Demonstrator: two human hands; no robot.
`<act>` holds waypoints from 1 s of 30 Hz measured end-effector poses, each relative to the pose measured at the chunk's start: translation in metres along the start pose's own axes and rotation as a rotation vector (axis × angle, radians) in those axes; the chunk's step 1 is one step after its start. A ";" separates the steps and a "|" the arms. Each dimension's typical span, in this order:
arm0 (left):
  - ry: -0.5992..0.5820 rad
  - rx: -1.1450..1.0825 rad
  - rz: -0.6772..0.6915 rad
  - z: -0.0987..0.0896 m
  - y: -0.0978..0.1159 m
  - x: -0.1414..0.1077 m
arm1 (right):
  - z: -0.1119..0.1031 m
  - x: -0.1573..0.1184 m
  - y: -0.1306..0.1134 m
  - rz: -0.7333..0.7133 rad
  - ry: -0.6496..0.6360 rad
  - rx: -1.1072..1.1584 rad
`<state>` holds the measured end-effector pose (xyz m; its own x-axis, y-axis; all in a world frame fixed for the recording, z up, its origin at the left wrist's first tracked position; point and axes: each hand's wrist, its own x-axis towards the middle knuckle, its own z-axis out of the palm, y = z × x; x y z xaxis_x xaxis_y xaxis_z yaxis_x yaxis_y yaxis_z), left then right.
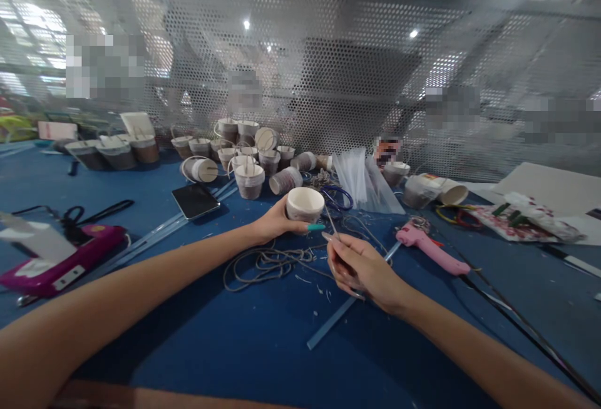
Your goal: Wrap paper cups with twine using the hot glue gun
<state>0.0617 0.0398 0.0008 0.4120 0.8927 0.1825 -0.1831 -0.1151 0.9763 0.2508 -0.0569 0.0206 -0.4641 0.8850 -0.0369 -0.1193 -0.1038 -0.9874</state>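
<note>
In the middle of the head view, my left hand [279, 220] is wrapped around a small white paper cup [305, 204], its open mouth tilted slightly toward me. A bright teal piece [315, 227] shows at the end of that thumb; I cannot tell what it is. My right hand [359, 265], just right of the cup, has its fingers pinched on a thin grey cord [331, 215] that runs up beside the cup's rim. Loose loops of the same kind of cord [270, 265] lie on the blue table below the cup.
Several small cups with cord handles [248, 177] stand or lie at the back. A pink glue gun [432, 246] lies to the right, with a clear glue stick [333, 321] nearby. On the left are a phone [195, 200] and a magenta power strip [66, 268]. Perforated metal [291, 83] stands behind.
</note>
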 end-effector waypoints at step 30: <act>0.036 -0.029 -0.066 -0.001 0.002 0.000 | 0.001 0.000 0.001 0.007 -0.060 0.006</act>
<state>0.0605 0.0394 0.0024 0.3916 0.9131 0.1133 -0.1829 -0.0435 0.9822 0.2496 -0.0575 0.0197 -0.5163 0.8557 -0.0342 -0.1209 -0.1123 -0.9863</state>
